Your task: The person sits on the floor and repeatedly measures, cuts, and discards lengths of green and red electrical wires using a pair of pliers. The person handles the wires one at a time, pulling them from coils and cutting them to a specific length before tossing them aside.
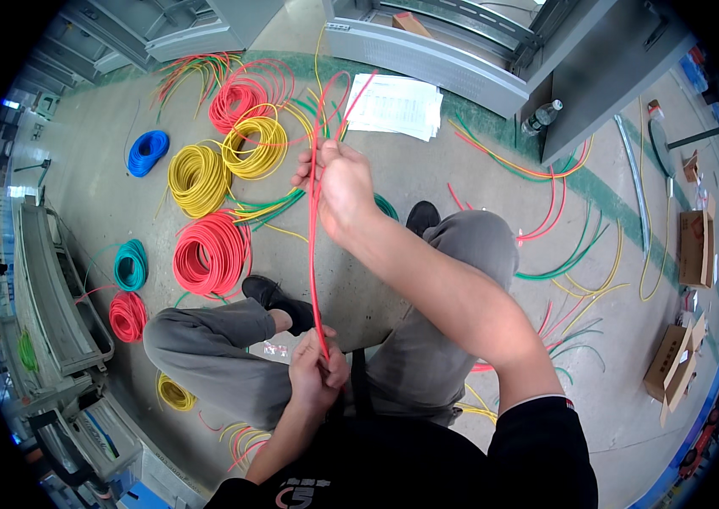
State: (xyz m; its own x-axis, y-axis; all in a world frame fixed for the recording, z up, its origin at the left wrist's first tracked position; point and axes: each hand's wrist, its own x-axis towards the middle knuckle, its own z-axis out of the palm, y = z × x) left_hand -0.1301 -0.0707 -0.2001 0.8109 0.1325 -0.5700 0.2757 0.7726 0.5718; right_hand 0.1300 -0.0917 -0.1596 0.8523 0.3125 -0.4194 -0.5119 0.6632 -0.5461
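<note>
A length of red wire (pixel 314 254), which looks doubled, runs nearly straight between my two hands. My left hand (pixel 318 377) is close to my body and pinches the lower end of it. Farther out, my right hand (pixel 344 182) is closed around the upper part, its fingers partly hidden behind the palm. Above that hand the loose red ends loop and fan out toward some white paper sheets (pixel 393 106). A large red wire coil (pixel 209 254) and a yellow wire coil (pixel 198 180) lie on the floor left of the wire.
More coils lie at left, including a blue coil (pixel 148 153) and a teal coil (pixel 130 265). Cut wires (pixel 563 263) are spread at right. A grey metal cabinet (pixel 427 55), a plastic bottle (pixel 542 117) and cardboard boxes (pixel 696 248) stand around. A grey metal frame (pixel 58 288) is at far left.
</note>
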